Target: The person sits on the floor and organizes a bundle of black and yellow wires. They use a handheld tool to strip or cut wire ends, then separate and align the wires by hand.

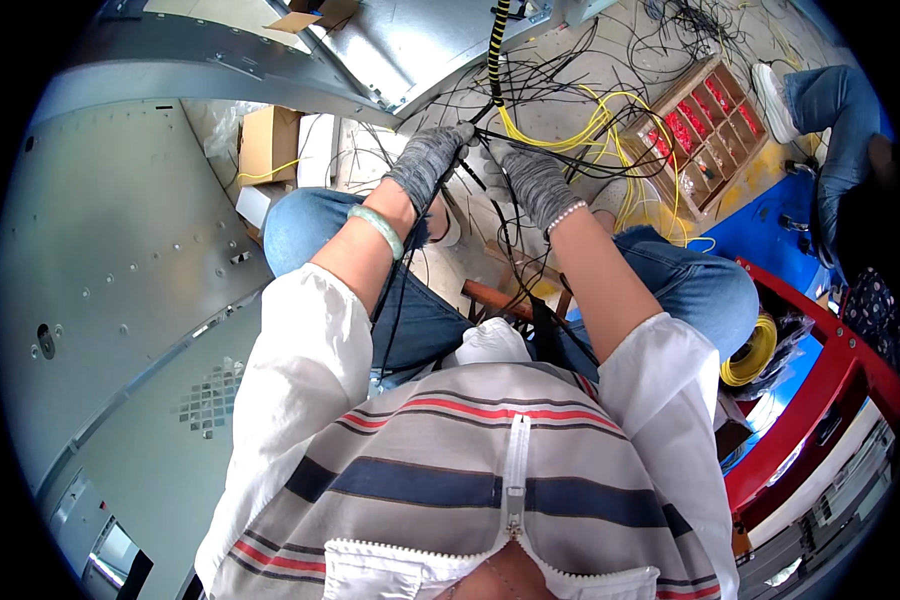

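Observation:
Both of my hands wear grey knit gloves and meet at a bundle of thin black wires (506, 225) in front of me. My left hand (432, 163) is closed around some of these wires, whose loose ends hang down past my wrist. Close beside it, my right hand (535, 183) has its fingers closed on black wires too; its fingertips are partly hidden. Just beyond the hands, a thicker harness (496, 60) wrapped in black and yellow comes down from the metal frame. Yellow wires (555, 143) branch off from it to the right, among spread black ones.
A wooden compartment box (665, 185) with small red parts stands at right, near another person's leg (835, 115). A large metal panel (120, 220) lines my left. Cardboard boxes (268, 145) sit beside it. A red frame (785, 300) and yellow wire coil (750, 352) are at lower right.

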Demonstrator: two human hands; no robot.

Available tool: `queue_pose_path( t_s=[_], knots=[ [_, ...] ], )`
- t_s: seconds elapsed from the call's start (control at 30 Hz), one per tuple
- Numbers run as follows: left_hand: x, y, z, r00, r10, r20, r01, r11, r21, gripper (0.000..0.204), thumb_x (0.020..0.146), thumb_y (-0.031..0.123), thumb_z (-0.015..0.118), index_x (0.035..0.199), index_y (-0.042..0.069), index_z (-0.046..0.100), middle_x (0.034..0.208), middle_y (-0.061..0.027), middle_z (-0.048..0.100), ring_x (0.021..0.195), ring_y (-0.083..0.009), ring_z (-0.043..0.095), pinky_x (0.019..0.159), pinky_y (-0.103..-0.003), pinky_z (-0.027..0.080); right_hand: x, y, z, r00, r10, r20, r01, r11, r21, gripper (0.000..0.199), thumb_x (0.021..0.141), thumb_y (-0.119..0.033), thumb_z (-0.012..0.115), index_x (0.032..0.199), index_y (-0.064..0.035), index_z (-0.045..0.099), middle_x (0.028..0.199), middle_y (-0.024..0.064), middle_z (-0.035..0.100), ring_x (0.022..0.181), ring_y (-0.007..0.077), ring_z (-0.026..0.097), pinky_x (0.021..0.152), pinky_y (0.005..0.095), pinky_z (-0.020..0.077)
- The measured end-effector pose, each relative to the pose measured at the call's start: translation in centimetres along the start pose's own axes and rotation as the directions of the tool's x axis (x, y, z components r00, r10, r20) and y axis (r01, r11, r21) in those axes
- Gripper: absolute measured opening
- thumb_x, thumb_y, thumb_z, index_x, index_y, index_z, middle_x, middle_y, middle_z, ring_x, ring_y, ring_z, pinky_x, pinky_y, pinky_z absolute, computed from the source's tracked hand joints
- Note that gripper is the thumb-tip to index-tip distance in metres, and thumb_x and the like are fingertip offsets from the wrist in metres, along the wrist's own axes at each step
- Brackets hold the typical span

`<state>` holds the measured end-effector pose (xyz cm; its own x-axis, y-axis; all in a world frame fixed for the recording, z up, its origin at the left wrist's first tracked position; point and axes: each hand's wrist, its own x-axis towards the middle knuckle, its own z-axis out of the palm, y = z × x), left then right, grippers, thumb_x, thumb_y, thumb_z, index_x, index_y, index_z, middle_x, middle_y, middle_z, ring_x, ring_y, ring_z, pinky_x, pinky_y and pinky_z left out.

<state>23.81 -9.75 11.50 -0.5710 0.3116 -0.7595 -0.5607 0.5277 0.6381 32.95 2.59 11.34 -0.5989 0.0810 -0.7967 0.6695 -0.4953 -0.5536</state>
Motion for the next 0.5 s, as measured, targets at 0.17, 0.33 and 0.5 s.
queue_pose_path(
  t_s=[0.17,0.33,0.5],
  knots=[
    [-0.2,0.8,0.0,0.999,-0.04,0.001,0.04,0.996,-0.078,0.023,0.082,0.03,0.057,0.073,0.008,0.058,0.054,0.0038,0.047,0.043,-0.007,0.036,0.038,-0.02,0.029,-1.4,1.7,-1.7,0.994,-0.014,0.108,0.021,0.997,-0.068,0.021,0.078,-0.025,0.05,0.079,-0.0047,0.057,0.066,0.0015,0.054,0.059,0.0102,0.053,0.058,0.0228,0.0467],
    [0.8,-0.2,-0.8,1.0,0.002,-0.005,-0.003,0.992,-0.129,0.027,0.083,0.032,0.052,0.074,0.008,0.059,0.05,0.003,0.043,0.041,-0.0087,0.036,0.036,-0.024,0.029,-5.8,6.2,-4.6,0.935,-0.084,0.344,0.11,0.992,-0.055,0.026,0.085,-0.026,0.045,0.082,-0.0021,0.057,0.073,0.004,0.057,0.062,0.0109,0.054,0.061,0.0227,0.0457],
    [-0.1,0.1,-0.5,1.0,-0.007,0.018,0.01,0.987,-0.162,0.024,0.083,0.028,0.052,0.075,0.007,0.06,0.054,0.0031,0.047,0.042,-0.0078,0.037,0.038,-0.022,0.03,-7.3,7.4,-4.6,0.968,-0.048,0.245,0.022,0.994,0.107,0.023,0.086,-0.022,0.047,0.093,-0.0017,0.056,0.075,0.005,0.058,0.067,0.0132,0.057,0.062,0.0245,0.0483]
  ],
)
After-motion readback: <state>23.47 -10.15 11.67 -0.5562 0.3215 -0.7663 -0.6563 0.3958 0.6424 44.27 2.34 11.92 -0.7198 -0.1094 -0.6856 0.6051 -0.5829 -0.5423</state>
